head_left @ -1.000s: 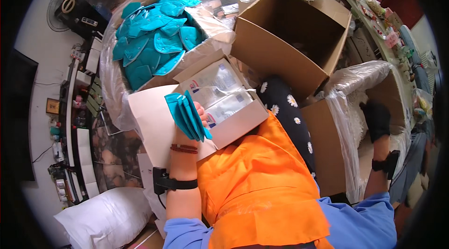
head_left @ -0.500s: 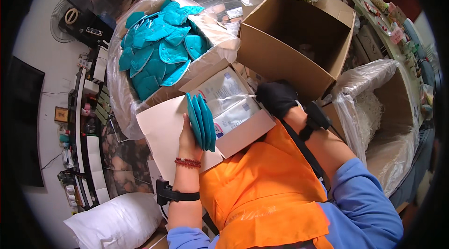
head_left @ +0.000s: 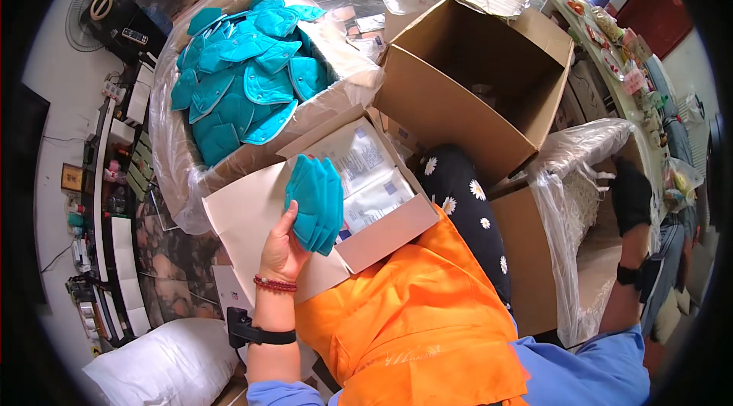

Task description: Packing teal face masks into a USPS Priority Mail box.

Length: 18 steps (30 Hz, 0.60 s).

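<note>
Grasps a small fanned stack of teal folded pieces (head_left: 315, 204) in the left hand (head_left: 284, 246), with the thumb on the near side and the other fingers mostly hidden behind. Holds the stack before the left part of a pale open box (head_left: 397, 229) and beside its wide lid flap (head_left: 243, 200). Wears a red bracelet (head_left: 275, 284) at the left wrist and a black strap (head_left: 267, 336) farther down the forearm. Has the right hand (head_left: 632, 191), black-gloved, well out to the right, at a plastic-lined box (head_left: 527, 257) with a heap of white strands (head_left: 578, 211) inside. Shows a few strands right by the gloved fingers; cannot tell, in this dark, bent margin of the view, whether clenched on them or loose. Has the pale box at the edge of an orange apron (head_left: 412, 307), with printed packets (head_left: 359, 160) lying inside. Faces a larger lined carton (head_left: 357, 85) beyond it to the left, heaped with loose teal pieces (head_left: 248, 62), and an open brown box (head_left: 450, 97) to the right.
</note>
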Available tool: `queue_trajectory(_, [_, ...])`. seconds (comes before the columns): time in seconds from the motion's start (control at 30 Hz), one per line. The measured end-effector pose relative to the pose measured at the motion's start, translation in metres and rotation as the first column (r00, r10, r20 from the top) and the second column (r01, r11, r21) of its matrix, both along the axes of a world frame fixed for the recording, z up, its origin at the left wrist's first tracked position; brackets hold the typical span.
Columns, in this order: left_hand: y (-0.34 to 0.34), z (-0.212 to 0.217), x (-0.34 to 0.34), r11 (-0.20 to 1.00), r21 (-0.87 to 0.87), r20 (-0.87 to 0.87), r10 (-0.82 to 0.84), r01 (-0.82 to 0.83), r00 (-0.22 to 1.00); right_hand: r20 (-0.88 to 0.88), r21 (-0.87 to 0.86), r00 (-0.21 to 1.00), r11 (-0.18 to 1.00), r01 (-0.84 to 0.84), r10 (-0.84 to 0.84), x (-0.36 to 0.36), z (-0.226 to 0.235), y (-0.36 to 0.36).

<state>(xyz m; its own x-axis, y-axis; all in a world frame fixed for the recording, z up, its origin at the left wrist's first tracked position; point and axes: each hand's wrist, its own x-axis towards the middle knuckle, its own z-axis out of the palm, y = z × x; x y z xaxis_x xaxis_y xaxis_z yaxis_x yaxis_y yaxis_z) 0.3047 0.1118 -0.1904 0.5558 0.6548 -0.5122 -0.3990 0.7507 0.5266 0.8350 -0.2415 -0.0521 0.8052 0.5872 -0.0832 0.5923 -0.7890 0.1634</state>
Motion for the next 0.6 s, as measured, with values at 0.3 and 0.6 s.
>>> queue_trajectory(0.3, [0.036,0.045,-0.018,0.969,0.233,-0.155,-0.047,0.083,0.987,-0.212,0.320,0.656,0.685,-0.654,0.725,-0.163,-0.080,0.101])
queue_trajectory(0.6, [0.101,0.063,-0.056,0.921,0.322,-0.149,0.276,-0.218,0.949,-0.527,0.361,0.546,0.753,-0.551,0.652,-0.230,-0.067,0.132])
